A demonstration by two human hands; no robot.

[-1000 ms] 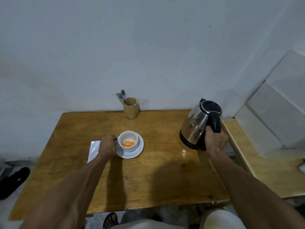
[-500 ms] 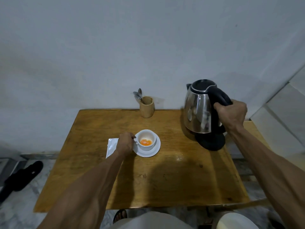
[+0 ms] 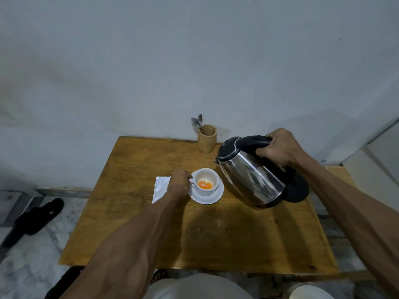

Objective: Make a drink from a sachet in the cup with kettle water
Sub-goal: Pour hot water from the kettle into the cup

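Observation:
A white cup (image 3: pixel 206 181) with orange powder at its bottom stands on a white saucer (image 3: pixel 212 197) in the middle of the wooden table (image 3: pixel 138 223). My left hand (image 3: pixel 179 185) grips the cup's handle from the left. My right hand (image 3: pixel 280 148) holds the black handle of a steel kettle (image 3: pixel 248 178), which is lifted off its black base (image 3: pixel 299 190) and tilted, spout close to the cup's right rim. No water is visible leaving the spout. A silvery sachet (image 3: pixel 159 188) lies flat behind my left hand.
A wooden holder (image 3: pixel 207 139) with spoons (image 3: pixel 197 123) stands at the table's back edge by the wall. A lower wooden surface (image 3: pixel 340 174) adjoins the table on the right. A black sandal (image 3: pixel 35 216) lies on the marble floor at left.
The kettle went from upright above its base to tilted leftward, its spout now next to the cup. My left hand stayed on the cup's handle.

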